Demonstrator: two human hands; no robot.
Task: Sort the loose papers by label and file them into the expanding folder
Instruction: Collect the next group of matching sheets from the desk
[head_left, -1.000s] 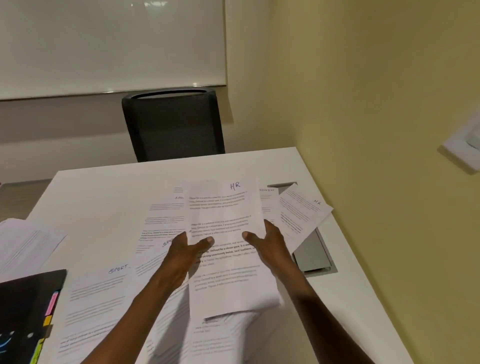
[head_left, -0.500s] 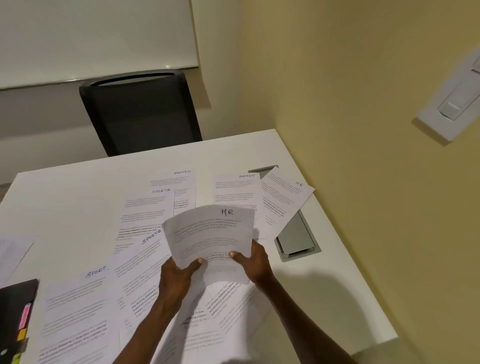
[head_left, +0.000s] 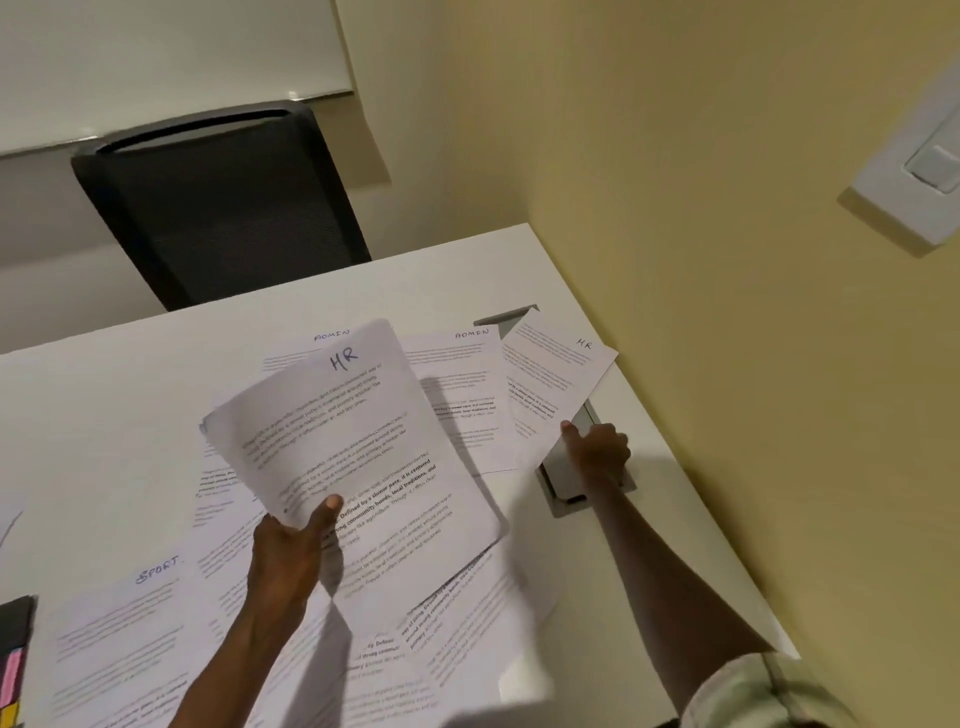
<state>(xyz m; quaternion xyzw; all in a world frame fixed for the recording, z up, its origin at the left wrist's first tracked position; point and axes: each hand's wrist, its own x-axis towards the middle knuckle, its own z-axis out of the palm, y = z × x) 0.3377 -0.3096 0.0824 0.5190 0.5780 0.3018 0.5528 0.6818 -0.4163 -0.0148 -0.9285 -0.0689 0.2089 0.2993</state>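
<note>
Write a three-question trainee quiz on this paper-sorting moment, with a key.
1. True or false: the left hand holds up a sheet marked HR.
2. Which label is on the sheet at the far right of the table that the right hand reaches for? A) SPORT B) ADMIN C) HR
3. Fill in: the sheet near the left edge of the picture is labelled ____.

Key: 1 true; 2 C, the far-right sheet reads HR; 3 SPORT.
</note>
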